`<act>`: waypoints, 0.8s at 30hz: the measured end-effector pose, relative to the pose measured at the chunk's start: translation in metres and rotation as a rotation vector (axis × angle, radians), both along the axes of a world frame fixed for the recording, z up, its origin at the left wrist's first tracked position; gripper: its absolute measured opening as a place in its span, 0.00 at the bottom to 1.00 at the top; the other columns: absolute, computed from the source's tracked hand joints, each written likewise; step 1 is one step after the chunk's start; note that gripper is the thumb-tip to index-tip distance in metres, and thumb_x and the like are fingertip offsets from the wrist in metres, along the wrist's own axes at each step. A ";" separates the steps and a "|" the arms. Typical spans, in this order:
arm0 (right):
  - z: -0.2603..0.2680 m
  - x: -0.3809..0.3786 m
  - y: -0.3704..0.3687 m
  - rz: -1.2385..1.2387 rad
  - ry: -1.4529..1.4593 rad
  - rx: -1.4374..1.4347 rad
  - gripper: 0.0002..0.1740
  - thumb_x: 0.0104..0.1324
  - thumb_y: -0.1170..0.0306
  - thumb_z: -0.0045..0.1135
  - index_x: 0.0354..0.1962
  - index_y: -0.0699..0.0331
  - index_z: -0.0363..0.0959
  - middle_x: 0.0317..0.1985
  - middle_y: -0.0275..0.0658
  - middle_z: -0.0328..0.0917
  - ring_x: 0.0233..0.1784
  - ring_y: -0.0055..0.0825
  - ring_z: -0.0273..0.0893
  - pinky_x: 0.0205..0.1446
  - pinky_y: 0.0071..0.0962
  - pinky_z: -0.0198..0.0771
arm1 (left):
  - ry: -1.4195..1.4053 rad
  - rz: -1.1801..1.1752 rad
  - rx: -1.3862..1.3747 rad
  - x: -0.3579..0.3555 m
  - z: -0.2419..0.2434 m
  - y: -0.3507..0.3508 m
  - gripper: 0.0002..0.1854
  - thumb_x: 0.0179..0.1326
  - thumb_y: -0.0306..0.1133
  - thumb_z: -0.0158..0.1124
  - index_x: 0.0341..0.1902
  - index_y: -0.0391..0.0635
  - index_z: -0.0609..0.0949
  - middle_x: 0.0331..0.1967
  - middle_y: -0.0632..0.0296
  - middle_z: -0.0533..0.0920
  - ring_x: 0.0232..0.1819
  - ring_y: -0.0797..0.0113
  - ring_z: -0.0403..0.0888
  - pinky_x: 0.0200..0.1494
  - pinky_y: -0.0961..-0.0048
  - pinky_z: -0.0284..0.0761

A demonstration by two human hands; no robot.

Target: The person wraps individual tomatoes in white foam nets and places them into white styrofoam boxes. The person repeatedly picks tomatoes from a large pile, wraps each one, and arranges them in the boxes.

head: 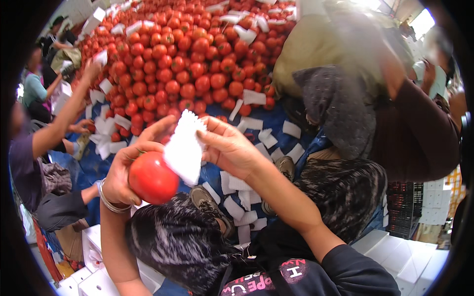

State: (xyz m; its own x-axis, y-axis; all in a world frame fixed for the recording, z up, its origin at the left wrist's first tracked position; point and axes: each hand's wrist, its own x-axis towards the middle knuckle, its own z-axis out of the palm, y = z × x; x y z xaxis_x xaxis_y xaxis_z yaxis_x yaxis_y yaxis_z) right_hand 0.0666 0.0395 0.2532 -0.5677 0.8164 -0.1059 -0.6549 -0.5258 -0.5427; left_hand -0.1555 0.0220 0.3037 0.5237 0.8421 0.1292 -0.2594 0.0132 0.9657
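In my left hand (124, 174), at the centre left, is a large red tomato (153, 177) with a green stem. My right hand (227, 146) pinches a white foam net sleeve (184, 148) at its upper right edge. The sleeve lies against the tomato's right side, and the fingertips of my left hand are close behind it; whether they touch it cannot be told. The tomato is outside the sleeve. Beyond both hands rises a big heap of tomatoes (181, 63).
More foam sleeves (237, 209) lie on the blue sheet (211, 111) and between my shoes. White foam boxes (396, 255) stand at lower right and lower left (92, 240). Co-workers sit close on the left (26, 159) and right (411, 140). Black crates (403, 207) are stacked at right.
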 end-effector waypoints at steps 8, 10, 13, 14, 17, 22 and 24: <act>0.077 0.012 -0.071 -0.595 -0.425 0.587 0.08 0.61 0.71 0.60 0.34 0.67 0.72 0.40 0.34 0.65 0.42 0.17 0.68 0.46 0.20 0.67 | 0.068 0.050 0.158 0.062 0.074 -0.080 0.43 0.21 0.39 0.83 0.50 0.39 0.80 0.66 0.49 0.59 0.69 0.54 0.57 0.70 0.58 0.53; 0.077 0.029 -0.086 -0.551 -0.452 0.578 0.10 0.59 0.69 0.62 0.32 0.66 0.72 0.38 0.33 0.65 0.42 0.18 0.69 0.45 0.21 0.67 | -0.007 0.038 0.140 0.081 0.063 -0.092 0.44 0.22 0.40 0.83 0.51 0.36 0.79 0.66 0.49 0.58 0.68 0.55 0.59 0.68 0.59 0.57; 0.058 0.044 -0.102 -0.603 -0.683 0.708 0.12 0.56 0.67 0.64 0.32 0.65 0.73 0.36 0.34 0.66 0.40 0.21 0.69 0.42 0.22 0.67 | -0.121 0.056 0.086 0.102 0.049 -0.112 0.44 0.25 0.41 0.82 0.53 0.35 0.77 0.63 0.55 0.62 0.65 0.60 0.64 0.64 0.62 0.65; 0.057 0.048 -0.109 -0.611 -0.734 0.725 0.12 0.55 0.67 0.64 0.33 0.65 0.73 0.34 0.35 0.66 0.38 0.22 0.68 0.41 0.23 0.67 | -0.158 0.076 0.087 0.102 0.034 -0.114 0.44 0.25 0.40 0.82 0.53 0.35 0.77 0.61 0.56 0.63 0.64 0.60 0.64 0.64 0.62 0.65; 0.047 0.046 -0.129 -0.395 -0.498 0.498 0.11 0.57 0.71 0.60 0.38 0.65 0.73 0.40 0.33 0.74 0.43 0.18 0.71 0.45 0.22 0.68 | -0.205 0.116 -0.036 0.097 0.016 -0.132 0.43 0.26 0.37 0.81 0.54 0.35 0.77 0.59 0.57 0.64 0.64 0.60 0.64 0.65 0.64 0.64; 0.022 0.051 -0.131 -0.404 -0.347 0.404 0.08 0.62 0.74 0.52 0.41 0.61 0.68 0.39 0.28 0.73 0.43 0.13 0.70 0.48 0.18 0.65 | -0.165 0.140 -0.158 0.100 0.000 -0.132 0.41 0.28 0.33 0.80 0.54 0.37 0.77 0.65 0.57 0.58 0.66 0.62 0.63 0.67 0.65 0.62; 0.011 0.050 -0.125 -0.409 -0.320 0.413 0.06 0.63 0.74 0.52 0.39 0.60 0.68 0.38 0.27 0.72 0.43 0.12 0.69 0.48 0.17 0.65 | -0.151 0.126 -0.157 0.095 -0.011 -0.129 0.44 0.28 0.35 0.81 0.56 0.36 0.75 0.64 0.56 0.61 0.64 0.63 0.65 0.66 0.65 0.63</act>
